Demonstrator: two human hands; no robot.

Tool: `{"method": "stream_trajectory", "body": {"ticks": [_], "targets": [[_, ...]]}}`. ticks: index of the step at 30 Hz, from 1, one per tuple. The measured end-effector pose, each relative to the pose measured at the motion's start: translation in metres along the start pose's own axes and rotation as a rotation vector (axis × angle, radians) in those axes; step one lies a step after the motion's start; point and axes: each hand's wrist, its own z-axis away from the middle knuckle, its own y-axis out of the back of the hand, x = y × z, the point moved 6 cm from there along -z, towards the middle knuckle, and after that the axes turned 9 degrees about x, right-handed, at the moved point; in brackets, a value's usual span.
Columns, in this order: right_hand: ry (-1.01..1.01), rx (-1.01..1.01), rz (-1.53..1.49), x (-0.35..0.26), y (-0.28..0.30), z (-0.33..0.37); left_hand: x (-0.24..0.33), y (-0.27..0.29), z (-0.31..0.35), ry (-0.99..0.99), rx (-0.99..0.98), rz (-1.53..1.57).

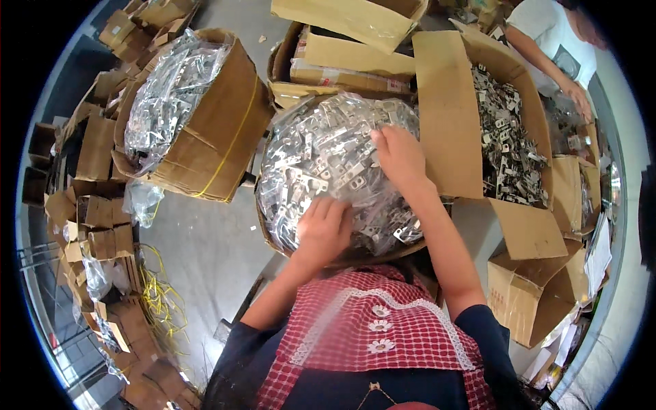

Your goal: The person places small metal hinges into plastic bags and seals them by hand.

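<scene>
Checked apron [376, 318]: nearest the camera, red and white, trimmed with white lace and three white flowers, between dark sleeves.
Small metal parts [318, 184]: heaped in a broad mound directly beyond the apron, silvery, many with holes, largely under clear plastic film [290, 130].
Central carton [264, 231]: holds the mound, rim just showing at the lower left.
Left hand [324, 227]: lies on the near side of the mound, fingers bent and close together; cannot tell whether gripping anything, with the tips partly hidden.
Right hand [402, 157]: reaches over the right side of the mound, farther out than the left; fingers curled in narrow, cannot tell whether pinching film or a part.
Left carton [212, 140]: near the central one, filled with bagged metal parts [171, 96], yellow strap [227, 154] across one side.
Rear carton [280, 68]: just beyond the mound.
Right carton [447, 116]: beside the right hand, broad flap toward the mound, loose metal parts [509, 137] inside.
Grey floor [198, 239]: visible at left, near tangled yellow straps [164, 301] and stacked cartons [96, 143].
Co-worker [543, 34]: at upper right, white-shirted, one arm reaching down past the right carton.
</scene>
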Motion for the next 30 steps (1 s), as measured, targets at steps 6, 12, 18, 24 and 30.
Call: {"method": "stream_trajectory", "body": {"ticks": [6,12,18,24,30], "targets": [[0.229,0.167,-0.316,-0.010,0.074,0.034,-0.006,0.011,0.017,0.098,0.024,-0.053],[0.521,0.057,-0.153,-0.013,0.078,0.070,0.002,0.025,0.002,-0.025,0.133,-0.027],[0.335,0.320,-0.248,-0.018,0.129,0.038,0.011,0.093,-0.094,-0.287,0.325,0.008],[0.539,0.399,-0.480,-0.063,0.213,0.023,0.078,0.136,-0.150,-0.550,0.416,-0.014],[0.636,0.284,-0.401,-0.119,0.210,0.061,0.110,0.145,-0.135,-0.246,0.312,0.289]]}}
